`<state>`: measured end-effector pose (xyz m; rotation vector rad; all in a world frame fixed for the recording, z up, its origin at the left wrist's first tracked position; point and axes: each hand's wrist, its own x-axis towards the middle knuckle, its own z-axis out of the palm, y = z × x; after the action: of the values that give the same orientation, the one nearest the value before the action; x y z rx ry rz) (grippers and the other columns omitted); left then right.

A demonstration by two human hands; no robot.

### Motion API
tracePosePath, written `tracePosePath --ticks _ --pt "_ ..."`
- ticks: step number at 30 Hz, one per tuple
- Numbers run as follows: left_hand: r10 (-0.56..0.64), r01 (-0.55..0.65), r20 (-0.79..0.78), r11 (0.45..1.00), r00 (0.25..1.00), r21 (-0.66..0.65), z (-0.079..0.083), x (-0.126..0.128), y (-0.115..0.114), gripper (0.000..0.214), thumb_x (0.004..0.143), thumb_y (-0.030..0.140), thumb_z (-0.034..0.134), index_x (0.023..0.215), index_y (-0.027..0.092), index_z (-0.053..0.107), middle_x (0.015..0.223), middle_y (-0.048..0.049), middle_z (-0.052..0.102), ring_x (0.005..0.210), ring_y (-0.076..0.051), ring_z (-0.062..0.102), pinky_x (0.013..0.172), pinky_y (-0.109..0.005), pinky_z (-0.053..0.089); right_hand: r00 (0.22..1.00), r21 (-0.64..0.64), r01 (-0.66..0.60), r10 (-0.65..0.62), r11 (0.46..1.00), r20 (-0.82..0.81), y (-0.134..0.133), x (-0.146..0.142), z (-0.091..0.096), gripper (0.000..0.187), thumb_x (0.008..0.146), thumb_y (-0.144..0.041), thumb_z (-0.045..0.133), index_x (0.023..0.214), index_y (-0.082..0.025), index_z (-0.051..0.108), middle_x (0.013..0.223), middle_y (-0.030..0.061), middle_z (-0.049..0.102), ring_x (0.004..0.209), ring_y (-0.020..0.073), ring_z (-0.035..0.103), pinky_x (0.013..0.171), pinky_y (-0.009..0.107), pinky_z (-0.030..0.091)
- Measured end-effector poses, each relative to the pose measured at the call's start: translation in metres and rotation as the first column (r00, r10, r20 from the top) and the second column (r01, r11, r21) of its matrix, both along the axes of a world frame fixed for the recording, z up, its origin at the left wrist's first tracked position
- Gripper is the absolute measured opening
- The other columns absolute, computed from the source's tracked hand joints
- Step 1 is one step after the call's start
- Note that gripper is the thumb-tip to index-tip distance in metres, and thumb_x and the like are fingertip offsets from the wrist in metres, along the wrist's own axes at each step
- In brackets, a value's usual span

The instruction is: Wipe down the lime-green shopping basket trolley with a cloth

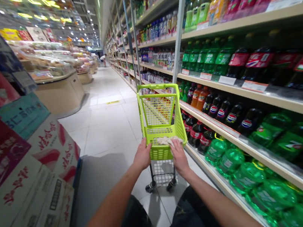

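A lime-green shopping cart [159, 112] stands on the tiled aisle right in front of me. My left hand [143, 154] grips the near rim of the cart at its left corner. My right hand [179, 154] is closed on the same rim at the right, with a pale crumpled cloth [164, 140] pressed under its fingers. The cart's basket looks empty behind the cloth.
Shelves of soda bottles [225, 113] run close along the right. Stacked cardboard cartons [33, 161] crowd the left. The white tiled aisle [105, 109] stretches ahead past a curved display counter [59, 91]; a person stands far down it.
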<state>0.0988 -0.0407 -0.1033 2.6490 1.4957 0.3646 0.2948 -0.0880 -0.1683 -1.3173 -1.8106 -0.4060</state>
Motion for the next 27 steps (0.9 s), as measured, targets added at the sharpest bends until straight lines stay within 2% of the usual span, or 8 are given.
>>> tracePosePath --ticks 4,7,12,14,17,21,24,27 --pt "-0.001 0.001 -0.001 1.0 1.0 -0.009 -0.001 0.0 0.005 0.044 0.071 0.01 0.047 0.115 0.011 0.048 0.14 -0.0133 0.027 0.13 -0.024 0.019 0.106 -0.037 0.023 0.98 -0.016 -0.168 0.169 0.986 0.108 0.002 -0.022 0.003 0.05 0.082 0.001 0.027 0.125 -0.017 0.043 0.127 0.0102 0.045 0.13 0.0176 0.014 0.099 0.047 0.033" --pt "-0.001 0.001 -0.012 1.0 1.0 -0.017 -0.001 -0.006 0.01 0.042 0.073 0.012 0.046 0.115 0.012 0.049 0.14 -0.0114 0.026 0.131 -0.023 0.018 0.106 -0.037 0.022 0.964 -0.023 -0.231 0.232 0.973 0.13 0.003 -0.025 -0.003 0.045 0.084 -0.002 0.03 0.123 -0.016 0.046 0.127 0.0101 0.046 0.13 0.0177 0.017 0.1 0.045 0.033" --pt "-0.041 0.041 -0.013 0.999 0.999 -0.036 0.002 -0.016 0.014 0.039 0.075 0.01 0.041 0.112 0.015 0.052 0.14 -0.0062 0.028 0.13 -0.019 0.02 0.106 -0.033 0.022 0.96 -0.092 -0.253 0.262 0.963 0.104 -0.009 -0.027 -0.048 0.039 0.087 -0.008 0.031 0.122 -0.017 0.047 0.123 0.0099 0.05 0.127 0.0177 0.025 0.097 0.042 0.039" --pt "-0.054 0.054 0.007 0.998 0.999 -0.034 0.004 -0.018 0.014 0.041 0.075 0.007 0.039 0.114 0.013 0.051 0.14 -0.0081 0.03 0.13 -0.018 0.022 0.106 -0.033 0.022 0.956 -0.128 -0.261 0.275 0.957 0.103 -0.014 -0.032 -0.057 0.038 0.088 -0.01 0.031 0.121 -0.018 0.048 0.119 0.0091 0.053 0.124 0.0162 0.032 0.094 0.039 0.042" --pt "-0.049 0.052 0.06 0.997 0.997 -0.049 0.004 -0.022 0.017 0.048 0.072 0.003 0.037 0.119 0.008 0.047 0.139 -0.0121 0.03 0.129 -0.019 0.024 0.106 -0.033 0.023 0.952 -0.111 -0.283 0.293 0.953 0.087 -0.011 -0.046 -0.041 0.04 0.088 -0.008 0.029 0.122 -0.018 0.048 0.123 0.0097 0.05 0.126 0.0156 0.028 0.097 0.04 0.039" --pt "-0.037 0.052 0.152 0.995 0.988 -0.091 0.003 -0.029 0.024 0.061 0.066 -0.003 0.035 0.126 0.011 0.039 0.134 -0.0085 0.039 0.124 -0.016 0.033 0.104 -0.034 0.028 0.931 -0.074 -0.333 0.34 0.94 0.131 0.011 -0.068 -0.012 0.037 0.087 -0.008 0.034 0.119 -0.013 0.05 0.129 0.0104 0.043 0.13 0.0178 0.018 0.103 0.042 0.03" --pt "-0.057 0.067 0.145 0.995 0.988 -0.07 0.0 -0.033 0.022 0.062 0.064 -0.004 0.034 0.124 0.01 0.04 0.134 -0.0097 0.039 0.124 -0.017 0.034 0.104 -0.035 0.028 0.929 -0.11 -0.3 0.317 0.947 0.194 0.016 -0.069 -0.027 0.034 0.088 -0.011 0.033 0.116 -0.012 0.053 0.12 0.0109 0.053 0.125 0.0173 0.031 0.098 0.038 0.039" --pt "-0.05 0.052 0.083 0.998 0.995 -0.032 -0.006 -0.034 0.013 0.061 0.064 -0.005 0.034 0.123 0.009 0.041 0.138 -0.0128 0.032 0.127 -0.019 0.028 0.104 -0.037 0.028 0.936 -0.118 -0.266 0.286 0.957 0.205 0.002 -0.054 -0.047 0.036 0.089 -0.011 0.027 0.112 -0.012 0.056 0.107 0.012 0.061 0.117 0.0167 0.042 0.089 0.034 0.047"
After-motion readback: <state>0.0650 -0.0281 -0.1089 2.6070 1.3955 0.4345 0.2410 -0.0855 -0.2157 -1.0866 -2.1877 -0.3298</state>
